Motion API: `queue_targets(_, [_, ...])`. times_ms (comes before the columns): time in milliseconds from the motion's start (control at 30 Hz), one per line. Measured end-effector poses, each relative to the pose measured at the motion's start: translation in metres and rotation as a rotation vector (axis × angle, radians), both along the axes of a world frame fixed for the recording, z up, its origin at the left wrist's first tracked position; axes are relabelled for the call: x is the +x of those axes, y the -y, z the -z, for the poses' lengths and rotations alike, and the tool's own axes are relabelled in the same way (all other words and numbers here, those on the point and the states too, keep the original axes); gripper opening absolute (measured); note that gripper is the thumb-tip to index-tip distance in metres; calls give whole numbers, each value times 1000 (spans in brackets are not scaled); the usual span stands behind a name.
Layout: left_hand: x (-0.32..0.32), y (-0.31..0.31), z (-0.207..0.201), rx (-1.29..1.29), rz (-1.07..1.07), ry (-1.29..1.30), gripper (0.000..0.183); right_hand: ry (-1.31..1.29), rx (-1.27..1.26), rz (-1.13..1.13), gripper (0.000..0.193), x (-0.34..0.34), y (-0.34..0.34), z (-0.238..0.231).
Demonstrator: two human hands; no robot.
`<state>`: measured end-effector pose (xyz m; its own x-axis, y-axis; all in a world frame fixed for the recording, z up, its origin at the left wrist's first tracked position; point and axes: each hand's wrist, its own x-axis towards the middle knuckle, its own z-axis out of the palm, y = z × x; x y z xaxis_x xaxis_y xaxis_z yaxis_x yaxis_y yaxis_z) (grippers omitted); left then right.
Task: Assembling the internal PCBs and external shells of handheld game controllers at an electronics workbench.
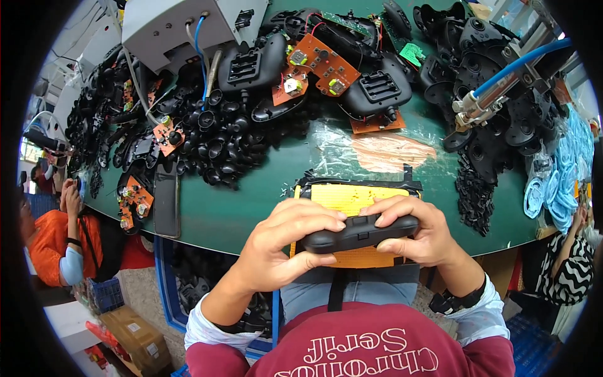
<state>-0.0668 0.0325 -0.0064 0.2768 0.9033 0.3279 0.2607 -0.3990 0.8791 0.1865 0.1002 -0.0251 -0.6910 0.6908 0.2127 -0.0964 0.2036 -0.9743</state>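
Observation:
Between both hands I hold a black game controller with its edge turned up toward me, over a yellow textured pad at the near edge of the table. My left hand grips the controller's left end, fingers on top and thumb beneath. Around the right end, my right hand is closed, with its thumb also below. Beyond the pad lie assembled black controller bodies and orange circuit boards. The face of the controller in my hands is hidden.
Small black caps are heaped left of centre, near a dark phone-like slab. Controller shells pile up at right, below a metal fixture with a blue hose. Light-blue cables lie far right. Another person in orange sits left.

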Motion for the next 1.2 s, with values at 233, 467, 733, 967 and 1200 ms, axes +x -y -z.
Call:
queue_targets(233, [-2,3,1,-65,-85,-1,37,111,175,8,30,0,-7,-3])
queue_targets(467, [-7,5,5,-99,-103,48,37,-73,-92,-72,33,-2,-7,-2])
queue_targets(733, [-5,11,4,-81,-117,9,36,39,172,-7,32,-2,-1,-6])
queue_targets(967, [4,14,-2,-113,-60,75,38,38,140,-24,32,3,3,-4])
queue_targets(1200, [9,-14,-10,84,-29,23,36,73,349,38,29,11,-15,-26])
